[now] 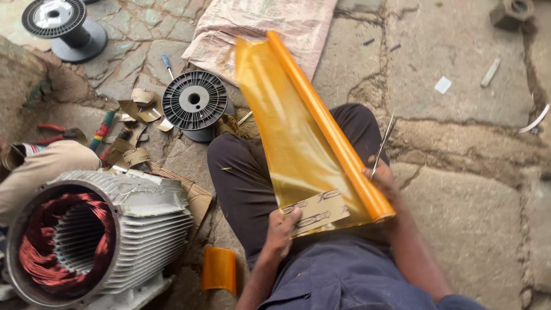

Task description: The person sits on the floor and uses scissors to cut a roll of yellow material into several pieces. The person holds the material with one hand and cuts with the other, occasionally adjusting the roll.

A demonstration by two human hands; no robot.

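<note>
A long orange roll of translucent film (321, 120) slants across my lap, with a sheet (281, 126) unrolled from it toward the left. My right hand (381, 181) grips the roll near its lower end and also holds a thin pair of scissors (383, 143) pointing up. At the sheet's bottom edge, my left hand (282, 232) pinches a tan paper strip (315, 213) against the film. I sit on the ground in dark trousers.
An electric motor stator (94, 235) with copper windings lies at lower left. Nearby are a black empty spool (194, 101), another spool (63, 26), pliers with red handles (54, 133), a screwdriver (167, 65), paper scraps, an orange film piece (219, 268) and a sack (258, 28) on the stone floor.
</note>
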